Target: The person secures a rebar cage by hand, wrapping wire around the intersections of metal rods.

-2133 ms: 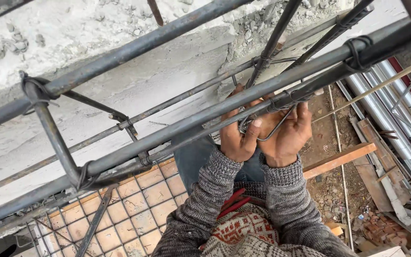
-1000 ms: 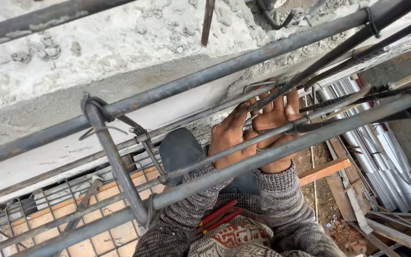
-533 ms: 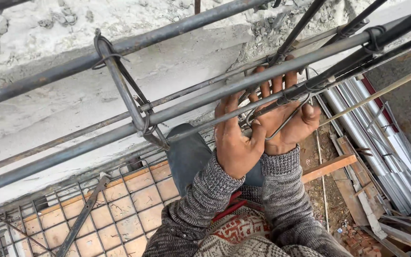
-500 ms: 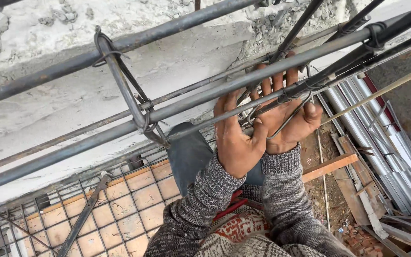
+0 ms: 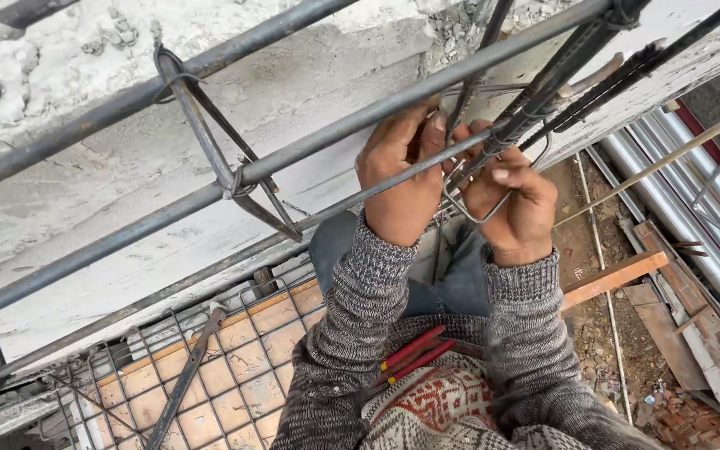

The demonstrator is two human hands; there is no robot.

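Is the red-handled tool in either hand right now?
No: the red-handled tool sits tucked at the waist, while the left hand and right hand work the stirrup.

Grey marled sleeves [image 5: 352,325], red-handled tool [image 5: 414,354], dark grey rebar [image 5: 127,229], whitish concrete [image 5: 68,167], orange tiles [image 5: 235,375]

A rough white concrete wall [image 5: 127,167] fills the upper left, its top crumbly and pitted. Below it, at the lower left, a wire mesh grid [image 5: 210,383] lies over orange tiles [image 5: 247,362]. Two red-handled tools [image 5: 414,358] stick out just above a patterned red and white cloth [image 5: 435,400]. Far below on the right, grey metal pipes [image 5: 677,192] lie side by side near wooden planks [image 5: 618,279], with broken bricks [image 5: 677,412] on the bare dirt ground [image 5: 593,333].
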